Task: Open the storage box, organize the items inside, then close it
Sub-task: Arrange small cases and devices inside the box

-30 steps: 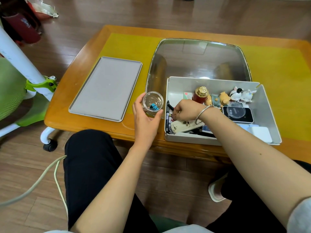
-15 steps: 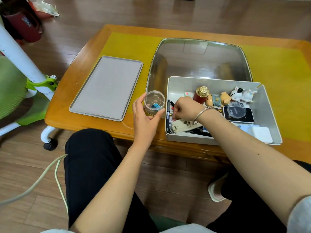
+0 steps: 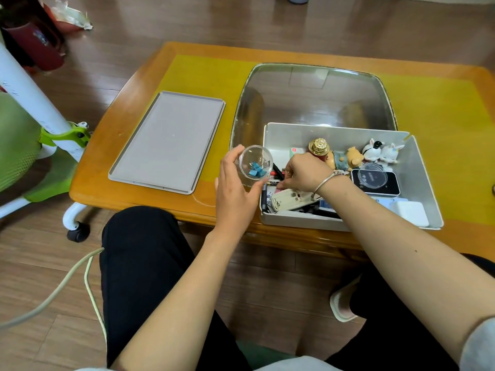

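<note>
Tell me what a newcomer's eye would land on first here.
The open grey storage box at the table's near edge, crammed with figurines, a remote and a phone. Just left of it, the left hand holds a clear cup of blue clips while the right hand digs inside. The grey lid lies further left.

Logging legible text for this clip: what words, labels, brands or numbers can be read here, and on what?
No text can be quoted.
White remote: small dark button marks, too blurred to read.
Black device: faint icons on its screen, unreadable.
Small card at the storage box back wall: red patch, no legible letters.
Pens under the right hand: print too small.
</note>
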`<move>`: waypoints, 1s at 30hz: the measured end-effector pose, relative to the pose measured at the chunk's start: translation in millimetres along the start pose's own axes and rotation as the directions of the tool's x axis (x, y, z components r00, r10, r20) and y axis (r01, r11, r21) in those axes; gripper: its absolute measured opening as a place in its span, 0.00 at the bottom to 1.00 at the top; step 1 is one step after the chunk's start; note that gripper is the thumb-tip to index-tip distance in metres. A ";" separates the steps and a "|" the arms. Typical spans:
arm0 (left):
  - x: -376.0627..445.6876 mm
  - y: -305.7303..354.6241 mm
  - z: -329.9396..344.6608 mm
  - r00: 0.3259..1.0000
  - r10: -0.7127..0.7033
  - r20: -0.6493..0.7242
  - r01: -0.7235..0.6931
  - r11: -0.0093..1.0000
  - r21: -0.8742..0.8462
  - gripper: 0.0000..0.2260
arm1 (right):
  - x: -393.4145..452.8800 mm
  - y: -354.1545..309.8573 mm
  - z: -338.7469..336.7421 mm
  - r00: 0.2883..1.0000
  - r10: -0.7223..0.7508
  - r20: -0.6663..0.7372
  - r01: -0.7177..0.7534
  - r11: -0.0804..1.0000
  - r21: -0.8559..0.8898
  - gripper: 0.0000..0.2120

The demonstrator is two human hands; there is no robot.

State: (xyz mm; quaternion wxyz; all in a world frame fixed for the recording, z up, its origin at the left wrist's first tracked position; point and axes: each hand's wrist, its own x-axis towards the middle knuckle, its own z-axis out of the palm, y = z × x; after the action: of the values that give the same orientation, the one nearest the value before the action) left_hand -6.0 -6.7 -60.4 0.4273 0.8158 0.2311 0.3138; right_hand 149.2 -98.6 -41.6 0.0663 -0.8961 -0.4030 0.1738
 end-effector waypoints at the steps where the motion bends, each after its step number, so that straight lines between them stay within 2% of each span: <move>1: 0.5 1.1 0.0 0.999 -0.048 0.021 0.049 0.998 -0.050 0.30 | -0.2 0.2 0.7 1.000 -0.007 0.006 0.007 1.000 0.015 0.16; 5: 1.7 1.5 0.2 0.987 -0.146 0.073 0.154 0.982 -0.107 0.28 | -7.1 0.7 2.0 0.997 -0.064 -0.051 0.071 0.985 0.160 0.13; 9: 2.7 2.0 3.3 0.979 -0.165 0.121 0.176 0.981 -0.085 0.32 | -19.7 4.5 -1.7 0.985 -0.017 -0.169 0.082 0.920 0.384 0.10; 12: 5.0 3.4 8.7 0.989 -0.105 0.106 0.105 0.994 0.007 0.33 | -30.9 9.5 -4.7 0.983 0.058 -0.173 0.058 0.800 0.597 0.10; 14: 6.6 5.6 13.1 0.996 -0.017 0.091 0.009 0.996 0.087 0.31 | -37.7 13.5 -6.7 0.974 0.097 -0.207 0.066 0.748 0.660 0.10; 18: 8.7 11.7 24.0 0.995 0.075 0.062 -0.085 0.983 0.165 0.30 | -47.0 20.2 -10.5 0.937 0.185 -0.295 0.077 0.717 0.693 0.06; 24: 11.7 19.5 45.4 0.996 0.000 0.092 -0.017 0.983 0.184 0.30 | -60.1 27.8 -21.5 0.857 0.315 -0.408 0.130 0.634 0.763 0.02; 27: 12.8 16.3 47.3 0.995 0.008 0.102 -0.031 0.974 0.223 0.31 | -67.2 28.1 -25.5 0.843 0.284 -0.458 0.189 0.639 0.745 0.01; 30: 13.2 14.2 46.8 0.993 -0.001 0.115 -0.026 0.972 0.234 0.31 | -68.9 23.8 -26.3 0.845 0.203 -0.495 0.222 0.709 0.669 0.00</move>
State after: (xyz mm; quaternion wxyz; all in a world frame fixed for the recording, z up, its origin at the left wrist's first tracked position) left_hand 37.9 -31.5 -64.8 0.3380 0.8788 0.2366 0.2397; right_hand 133.1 -165.3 -5.6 0.5132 -0.8109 -0.2753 0.0570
